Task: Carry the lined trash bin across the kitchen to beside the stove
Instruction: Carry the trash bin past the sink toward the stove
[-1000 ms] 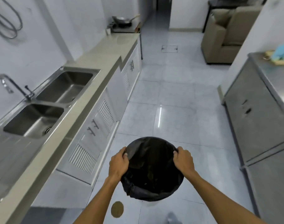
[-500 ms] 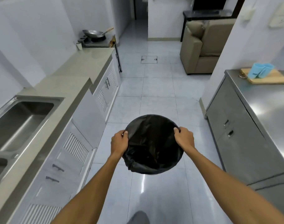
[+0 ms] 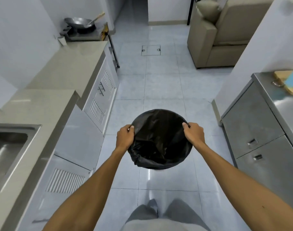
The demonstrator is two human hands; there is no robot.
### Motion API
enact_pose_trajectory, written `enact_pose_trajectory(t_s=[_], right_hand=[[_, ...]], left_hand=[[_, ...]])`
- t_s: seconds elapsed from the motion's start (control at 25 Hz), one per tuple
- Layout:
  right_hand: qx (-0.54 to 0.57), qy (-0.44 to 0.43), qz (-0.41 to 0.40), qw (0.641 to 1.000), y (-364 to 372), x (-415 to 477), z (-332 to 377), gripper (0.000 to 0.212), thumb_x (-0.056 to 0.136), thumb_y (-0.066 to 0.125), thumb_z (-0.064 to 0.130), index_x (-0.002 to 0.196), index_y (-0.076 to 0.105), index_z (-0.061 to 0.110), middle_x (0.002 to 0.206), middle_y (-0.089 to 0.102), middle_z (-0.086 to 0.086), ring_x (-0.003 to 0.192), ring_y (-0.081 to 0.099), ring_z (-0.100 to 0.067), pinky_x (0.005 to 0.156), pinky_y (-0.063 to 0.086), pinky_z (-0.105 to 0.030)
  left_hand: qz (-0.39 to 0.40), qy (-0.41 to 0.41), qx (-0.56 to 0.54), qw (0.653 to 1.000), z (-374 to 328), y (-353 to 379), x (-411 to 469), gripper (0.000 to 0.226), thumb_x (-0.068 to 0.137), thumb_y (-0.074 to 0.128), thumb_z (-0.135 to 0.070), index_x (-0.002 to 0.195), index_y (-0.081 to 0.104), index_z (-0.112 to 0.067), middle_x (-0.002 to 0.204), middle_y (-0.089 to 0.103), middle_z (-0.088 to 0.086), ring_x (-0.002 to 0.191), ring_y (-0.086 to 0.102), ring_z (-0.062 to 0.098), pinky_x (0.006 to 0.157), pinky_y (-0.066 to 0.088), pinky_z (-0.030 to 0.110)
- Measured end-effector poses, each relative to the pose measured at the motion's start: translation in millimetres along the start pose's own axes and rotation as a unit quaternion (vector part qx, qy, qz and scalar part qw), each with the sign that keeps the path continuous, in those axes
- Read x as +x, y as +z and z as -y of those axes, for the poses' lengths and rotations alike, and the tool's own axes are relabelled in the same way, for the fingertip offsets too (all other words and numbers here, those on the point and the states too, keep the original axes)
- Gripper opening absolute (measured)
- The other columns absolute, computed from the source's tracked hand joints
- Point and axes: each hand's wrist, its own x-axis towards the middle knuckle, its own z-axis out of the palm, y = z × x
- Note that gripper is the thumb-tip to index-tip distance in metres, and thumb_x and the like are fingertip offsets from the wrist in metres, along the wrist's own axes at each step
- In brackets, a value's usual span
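A round trash bin (image 3: pixel 159 140) lined with a black bag hangs in the air over the tiled floor, in the middle of the aisle. My left hand (image 3: pixel 125 136) grips its left rim and my right hand (image 3: pixel 194 135) grips its right rim, thumbs hooked inside. The bag's loose edge droops over the near side, hiding the bin's wall. The stove (image 3: pixel 83 35) with a steel wok (image 3: pixel 79 23) on it stands at the far end of the left counter, well ahead of the bin.
A long grey counter (image 3: pixel 62 72) with white cabinets and a steel sink (image 3: pixel 7 147) lines the left. A steel cabinet (image 3: pixel 259 130) with a cutting board (image 3: pixel 289 84) stands right. A beige sofa (image 3: pixel 217 35) sits beyond. A floor hatch (image 3: pixel 150 50) lies in the tiled aisle between them.
I have walked further along the aisle with the bin held in both hands. The stove and sofa are closer and the sink has slid back to my left.
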Motion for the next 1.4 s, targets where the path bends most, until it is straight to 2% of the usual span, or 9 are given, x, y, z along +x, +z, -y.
enact_pose_trajectory(t_s=[0.16,0.32,0.6,0.76,0.84,0.92,1.08,1.24,1.4], right_hand=[[0.025,0.007,-0.003,1.000,-2,77,26,0.041,0.101,0.045,0.038,0.079,0.060,0.008,0.082,0.063,-0.010,0.078,0.059,-0.030,0.070,0.043,-0.034],[0.031,0.008,0.002,0.999,-5,173,45,0.042,0.100,0.046,0.039,0.081,0.063,0.005,0.082,0.062,-0.011,0.078,0.059,-0.031,0.071,0.043,-0.034],[0.021,-0.017,0.035,0.999,-23,331,96,0.043,0.100,0.046,0.040,0.082,0.064,0.006,0.086,0.063,-0.012,0.079,0.058,-0.030,0.071,0.042,-0.033],[0.021,-0.013,0.035,0.999,-27,402,113,0.042,0.098,0.047,0.043,0.079,0.063,0.009,0.087,0.066,-0.012,0.081,0.061,-0.031,0.071,0.043,-0.033],[0.015,-0.008,0.034,0.999,-25,437,123,0.041,0.099,0.047,0.042,0.084,0.065,0.008,0.088,0.066,-0.011,0.081,0.061,-0.030,0.072,0.044,-0.033],[0.013,-0.007,0.038,0.999,-18,472,135,0.041,0.100,0.047,0.042,0.087,0.067,0.008,0.088,0.066,-0.010,0.080,0.062,-0.028,0.073,0.048,-0.035],[0.007,-0.003,0.035,0.999,1,545,171,0.043,0.098,0.047,0.044,0.080,0.065,0.010,0.082,0.067,-0.008,0.077,0.065,-0.028,0.073,0.055,-0.040],[0.015,0.007,0.023,1.000,17,630,228,0.041,0.100,0.047,0.042,0.080,0.063,0.010,0.082,0.066,-0.009,0.077,0.064,-0.027,0.068,0.049,-0.035],[0.037,0.008,0.003,0.999,24,703,284,0.041,0.100,0.047,0.042,0.076,0.059,0.012,0.082,0.064,-0.010,0.076,0.062,-0.027,0.068,0.046,-0.035]], left_hand=[[0.014,0.011,0.003,1.000,-33,20,85,0.036,0.101,0.043,-0.034,0.103,0.070,-0.010,0.094,0.069,0.005,0.090,0.065,0.025,0.082,0.052,0.035],[0.014,-0.008,-0.012,1.000,-63,52,165,0.037,0.100,0.041,-0.038,0.082,0.063,-0.013,0.076,0.062,0.003,0.074,0.057,0.020,0.069,0.041,0.031],[-0.018,-0.069,-0.068,0.995,-122,97,283,0.038,0.101,0.041,-0.037,0.098,0.065,-0.008,0.091,0.066,0.008,0.082,0.059,0.020,0.073,0.043,0.031],[-0.008,-0.090,-0.084,0.992,-147,119,343,0.038,0.101,0.041,-0.037,0.098,0.065,-0.008,0.093,0.066,0.007,0.082,0.059,0.019,0.075,0.047,0.033],[-0.006,-0.095,-0.081,0.992,-156,130,379,0.039,0.101,0.041,-0.038,0.097,0.065,-0.007,0.091,0.066,0.008,0.081,0.059,0.019,0.076,0.049,0.035],[-0.003,-0.095,-0.082,0.992,-163,137,415,0.038,0.102,0.041,-0.036,0.094,0.065,-0.008,0.086,0.064,0.006,0.077,0.057,0.016,0.070,0.047,0.030],[-0.005,-0.095,-0.089,0.992,-173,142,503,0.037,0.102,0.042,-0.036,0.094,0.065,-0.007,0.085,0.063,0.006,0.076,0.058,0.017,0.065,0.044,0.026],[0.007,-0.085,-0.094,0.992,-200,138,616,0.041,0.101,0.041,-0.038,0.096,0.068,-0.007,0.090,0.067,0.010,0.083,0.062,0.023,0.074,0.049,0.034],[0.008,-0.059,-0.100,0.993,-235,128,714,0.041,0.100,0.043,-0.041,0.082,0.066,-0.012,0.078,0.065,0.004,0.075,0.058,0.020,0.069,0.046,0.031]])
